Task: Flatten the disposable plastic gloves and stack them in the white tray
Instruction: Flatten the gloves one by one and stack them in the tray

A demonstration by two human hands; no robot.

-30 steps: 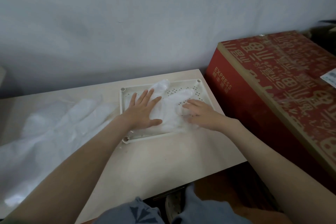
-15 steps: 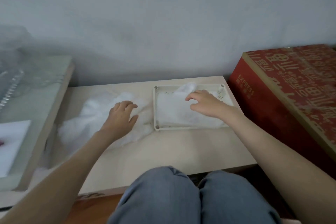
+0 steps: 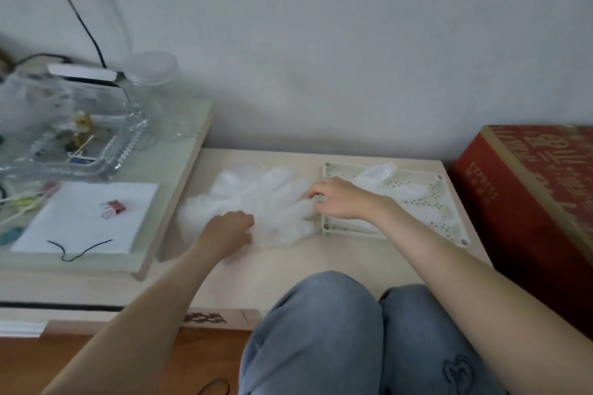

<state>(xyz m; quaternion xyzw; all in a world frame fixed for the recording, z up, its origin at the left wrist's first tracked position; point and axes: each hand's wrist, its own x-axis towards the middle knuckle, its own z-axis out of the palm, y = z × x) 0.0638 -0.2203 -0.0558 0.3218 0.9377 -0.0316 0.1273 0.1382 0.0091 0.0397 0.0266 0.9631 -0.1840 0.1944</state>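
I'm fetching: left hand [image 3: 229, 228] and right hand [image 3: 340, 202] pinch the crumpled translucent plastic gloves [image 3: 256, 192]; next, flatten one rightward in the white perforated tray [image 3: 444, 202].

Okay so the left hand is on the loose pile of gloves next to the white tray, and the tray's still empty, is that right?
Not quite. The white tray is not empty: the head view shows flattened gloves already lying in it. The rest holds: the left hand is on the loose pile of gloves next to the tray.
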